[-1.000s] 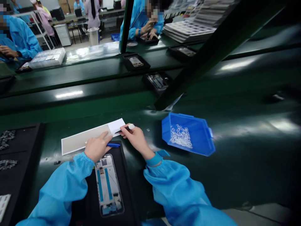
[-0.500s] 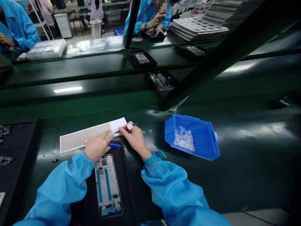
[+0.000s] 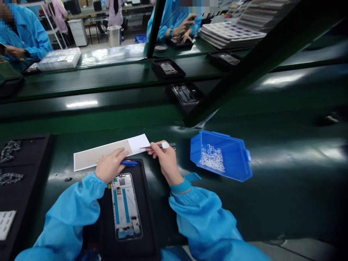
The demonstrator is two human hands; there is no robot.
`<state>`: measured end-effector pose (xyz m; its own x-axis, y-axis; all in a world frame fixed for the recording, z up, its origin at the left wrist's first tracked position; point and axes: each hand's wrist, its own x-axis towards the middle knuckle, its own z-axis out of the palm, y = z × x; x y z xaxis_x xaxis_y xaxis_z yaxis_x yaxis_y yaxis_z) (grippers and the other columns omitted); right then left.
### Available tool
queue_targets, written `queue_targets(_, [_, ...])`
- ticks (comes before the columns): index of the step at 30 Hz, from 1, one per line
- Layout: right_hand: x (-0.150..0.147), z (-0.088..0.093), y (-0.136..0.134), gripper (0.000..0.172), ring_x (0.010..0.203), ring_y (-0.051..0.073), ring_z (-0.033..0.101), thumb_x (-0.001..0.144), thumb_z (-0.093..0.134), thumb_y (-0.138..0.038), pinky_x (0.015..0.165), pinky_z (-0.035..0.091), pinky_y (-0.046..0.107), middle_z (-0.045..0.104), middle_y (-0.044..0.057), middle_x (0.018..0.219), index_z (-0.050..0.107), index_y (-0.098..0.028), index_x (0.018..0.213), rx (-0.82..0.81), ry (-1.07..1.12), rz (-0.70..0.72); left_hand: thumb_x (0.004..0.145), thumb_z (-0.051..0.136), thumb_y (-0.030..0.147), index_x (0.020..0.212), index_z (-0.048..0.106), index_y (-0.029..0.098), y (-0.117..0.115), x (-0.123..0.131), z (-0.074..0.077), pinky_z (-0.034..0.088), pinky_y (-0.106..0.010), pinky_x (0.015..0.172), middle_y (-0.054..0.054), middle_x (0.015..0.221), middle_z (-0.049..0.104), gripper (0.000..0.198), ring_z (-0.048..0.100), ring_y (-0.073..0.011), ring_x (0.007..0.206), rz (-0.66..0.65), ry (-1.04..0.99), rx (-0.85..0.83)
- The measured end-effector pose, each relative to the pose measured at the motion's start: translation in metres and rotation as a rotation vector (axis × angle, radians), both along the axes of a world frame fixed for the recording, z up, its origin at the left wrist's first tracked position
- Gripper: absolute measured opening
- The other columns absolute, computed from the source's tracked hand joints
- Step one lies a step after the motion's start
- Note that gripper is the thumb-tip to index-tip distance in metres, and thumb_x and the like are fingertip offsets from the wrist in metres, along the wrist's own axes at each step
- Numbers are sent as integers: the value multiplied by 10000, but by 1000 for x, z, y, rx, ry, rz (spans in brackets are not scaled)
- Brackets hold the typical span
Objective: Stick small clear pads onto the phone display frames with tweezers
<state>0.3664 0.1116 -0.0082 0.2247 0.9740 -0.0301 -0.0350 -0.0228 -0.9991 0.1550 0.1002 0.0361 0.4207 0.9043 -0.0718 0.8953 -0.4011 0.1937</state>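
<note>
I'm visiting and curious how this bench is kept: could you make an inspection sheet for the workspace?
Surface: glossy dark green bench.
Job's things: phone frame in a black tray; pale sheet beyond it; blue bin of small white pieces.
Clutter: small dark scrap left of the tray.
Left hand: on the sheet, holding a blue stick.
Right hand: holding a slim dark tool, its tip at the sheet's white end.
Cables: thin dark line at lower right, perhaps a cable.
Surroundings: people in blue and more trays beyond the bench.
</note>
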Motion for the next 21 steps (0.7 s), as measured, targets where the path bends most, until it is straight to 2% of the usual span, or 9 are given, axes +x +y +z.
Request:
queue_targets(3, [-6,7,-35,434,700,259,711,759,725,-591,522,478,249,610,11,554,533,-202,753,-13,38,-28,945,526,289,1122,696,228,-11,-19,4,517,-297,849,-30,1150,692,253,660,-226,1026,195,-339,30])
queue_targets(6, [-23,12,-66,344,674,247,703,818,711,-502,576,507,278,622,9,616,570,-194,756,-23,17,57,940,509,417,927,733,195,-20,-26,6,486,-261,763,-25,938,733,316,673,-214,898,258,-491,-189])
queue_targets(8, [-35,11,-76,288,648,228,681,850,678,-448,567,492,285,644,24,682,597,-189,755,-6,-61,107,925,506,451,889,733,192,-23,-23,6,461,-261,701,-20,867,731,346,670,-208,817,236,-468,-363])
queue_targets(10, [-42,9,-77,258,621,209,647,864,652,-414,545,461,282,644,26,689,615,-186,751,13,-155,118,920,499,432,878,731,193,-23,-19,4,436,-261,676,-18,817,722,336,659,-198,766,211,-429,-449])
queue_targets(15, [-47,4,-73,249,586,178,577,868,628,-398,534,411,277,620,15,674,625,-186,738,35,-289,122,909,507,393,848,727,206,-19,-13,3,383,-262,647,-12,743,690,295,629,-187,721,215,-361,-483])
queue_targets(21, [-48,6,-73,246,592,169,568,879,612,-378,557,421,279,607,12,684,622,-185,726,67,-330,124,905,521,362,827,710,203,-16,-13,5,352,-255,614,-1,689,655,259,594,-168,653,202,-334,-498])
